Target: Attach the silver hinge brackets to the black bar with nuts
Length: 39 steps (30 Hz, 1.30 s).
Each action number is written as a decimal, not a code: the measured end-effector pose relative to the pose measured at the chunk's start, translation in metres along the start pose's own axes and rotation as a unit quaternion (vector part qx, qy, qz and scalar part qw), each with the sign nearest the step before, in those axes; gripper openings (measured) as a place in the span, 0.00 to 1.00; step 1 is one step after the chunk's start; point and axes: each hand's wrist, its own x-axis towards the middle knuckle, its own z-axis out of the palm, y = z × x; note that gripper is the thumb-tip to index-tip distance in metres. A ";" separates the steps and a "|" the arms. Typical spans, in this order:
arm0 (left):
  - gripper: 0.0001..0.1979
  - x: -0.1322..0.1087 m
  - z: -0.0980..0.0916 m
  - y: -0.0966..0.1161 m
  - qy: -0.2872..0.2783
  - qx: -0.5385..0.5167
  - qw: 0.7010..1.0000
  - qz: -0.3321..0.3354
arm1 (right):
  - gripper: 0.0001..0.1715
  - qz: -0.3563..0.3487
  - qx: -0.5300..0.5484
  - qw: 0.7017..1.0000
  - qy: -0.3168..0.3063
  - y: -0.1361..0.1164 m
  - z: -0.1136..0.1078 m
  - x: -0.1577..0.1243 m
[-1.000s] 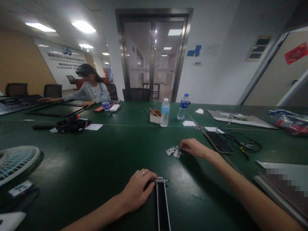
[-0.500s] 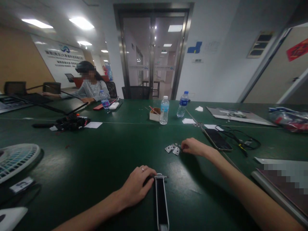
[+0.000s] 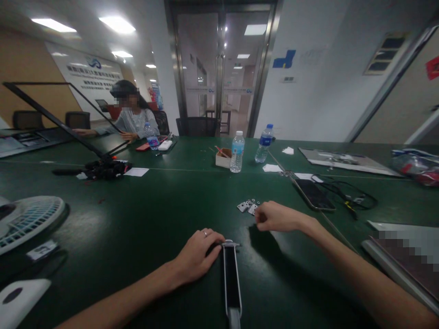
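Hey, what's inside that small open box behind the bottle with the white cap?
A thin red item slants up from the box. The box's front wall hides its bottom, and the bottle covers its right end, so anything lying there can't be seen.

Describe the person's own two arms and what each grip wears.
The left arm and right arm are bare, with no sleeve or watch visible. The left grip, an ungloved hand, wears a slim, silvery ring. The right grip is ungloved too, with no ring visible.
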 end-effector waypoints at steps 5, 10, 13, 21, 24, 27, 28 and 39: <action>0.11 0.000 -0.002 0.003 -0.004 0.003 1.000 0.001 | 0.09 -0.100 0.078 0.990 -0.055 -0.032 0.016 -0.002; 0.11 0.001 -0.001 0.003 0.002 0.012 1.000 0.012 | 0.10 -0.125 0.138 0.979 -0.087 -0.028 0.026 0.004; 0.11 0.001 -0.001 0.003 0.003 0.012 1.000 0.009 | 0.10 -0.131 0.157 0.974 -0.093 -0.024 0.028 0.006; 0.11 0.000 -0.003 0.005 -0.002 0.008 1.000 0.006 | 0.09 -0.132 0.157 0.974 -0.098 -0.027 0.027 0.004; 0.11 0.001 -0.003 0.006 -0.002 0.011 1.000 0.011 | 0.08 -0.131 0.151 0.975 -0.093 -0.029 0.027 0.004; 0.10 0.002 -0.002 0.005 0.000 0.013 1.000 0.018 | 0.09 -0.130 0.146 0.976 -0.092 -0.028 0.027 0.003; 0.10 0.002 -0.002 0.005 0.001 0.013 1.000 0.019 | 0.10 -0.130 0.146 0.976 -0.092 -0.028 0.027 0.003; 0.11 0.001 -0.002 0.003 -0.005 0.008 1.000 0.010 | 0.07 -0.121 0.097 0.986 -0.059 -0.035 0.028 -0.002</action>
